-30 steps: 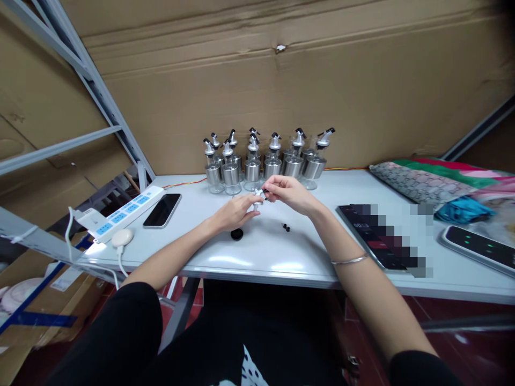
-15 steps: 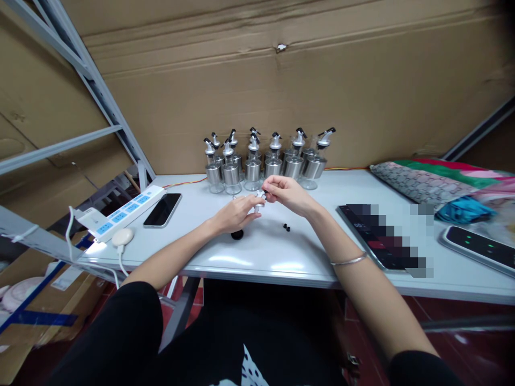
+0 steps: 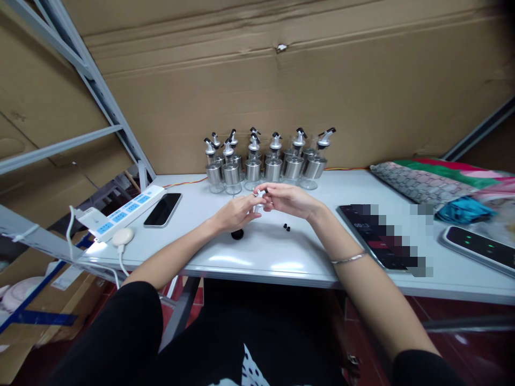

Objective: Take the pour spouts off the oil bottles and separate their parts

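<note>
My left hand (image 3: 236, 211) is closed on a small silver pourer spout (image 3: 260, 194), held just above the table in front of the bottles. Fingers of my right hand (image 3: 288, 200) curl around the same spout from the right, partly hiding it. A black bit shows at its top, by my right fingertips. Below my left hand lies a round black piece (image 3: 237, 235). Some tiny black caps (image 3: 286, 228) rest on the table beneath my right hand. Behind both hands stand several glass oil bottles (image 3: 253, 171) with steel sleeves and silver-and-black pourers.
On the left of the white table (image 3: 193, 236) are a power strip (image 3: 127, 212), a phone (image 3: 163, 209) and a white round charger (image 3: 123, 236). To the right lie a large phone (image 3: 368, 236), a dark-topped device (image 3: 478, 247) and a patterned bag (image 3: 426, 187). Cardboard (image 3: 225, 80) stands behind.
My right hand has shifted slightly left and down, its fingers moving from a pinch at the spout's tip to curling around it. My left hand stays nearly still.
</note>
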Tool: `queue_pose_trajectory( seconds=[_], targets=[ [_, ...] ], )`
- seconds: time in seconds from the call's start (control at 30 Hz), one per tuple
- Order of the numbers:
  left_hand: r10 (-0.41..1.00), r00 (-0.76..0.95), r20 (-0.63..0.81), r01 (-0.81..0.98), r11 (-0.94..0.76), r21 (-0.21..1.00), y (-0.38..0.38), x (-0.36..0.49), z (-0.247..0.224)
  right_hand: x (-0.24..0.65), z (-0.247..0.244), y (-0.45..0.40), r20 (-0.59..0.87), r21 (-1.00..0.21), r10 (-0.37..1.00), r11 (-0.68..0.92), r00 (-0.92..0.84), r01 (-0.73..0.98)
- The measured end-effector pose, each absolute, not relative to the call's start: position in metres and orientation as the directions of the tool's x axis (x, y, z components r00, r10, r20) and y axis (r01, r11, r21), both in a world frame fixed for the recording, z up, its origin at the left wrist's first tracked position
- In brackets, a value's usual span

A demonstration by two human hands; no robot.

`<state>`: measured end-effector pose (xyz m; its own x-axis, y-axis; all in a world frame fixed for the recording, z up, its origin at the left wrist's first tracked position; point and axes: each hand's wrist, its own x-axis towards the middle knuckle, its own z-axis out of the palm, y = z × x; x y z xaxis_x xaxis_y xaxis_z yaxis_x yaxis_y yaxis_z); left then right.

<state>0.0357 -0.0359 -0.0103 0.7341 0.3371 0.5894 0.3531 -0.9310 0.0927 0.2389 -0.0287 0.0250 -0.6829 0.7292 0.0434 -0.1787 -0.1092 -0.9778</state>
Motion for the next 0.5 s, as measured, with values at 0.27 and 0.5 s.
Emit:
queue_pose_trajectory(
  seconds=[0.27,0.5],
  targets=[
    [0.326,0.701,0.634,0.337,-0.935,0.109,-0.034,0.035,-0.012,0.238,0.022,-0.029,0.077,-0.960,0.723,-0.131,-0.686,-0.246],
    [0.405,0.593,0.695,0.424,-0.892,0.158,-0.023,0.016,0.000,0.237,0.025,-0.025,0.115,-0.924,0.785,-0.141,-0.609,-0.356]
  ],
)
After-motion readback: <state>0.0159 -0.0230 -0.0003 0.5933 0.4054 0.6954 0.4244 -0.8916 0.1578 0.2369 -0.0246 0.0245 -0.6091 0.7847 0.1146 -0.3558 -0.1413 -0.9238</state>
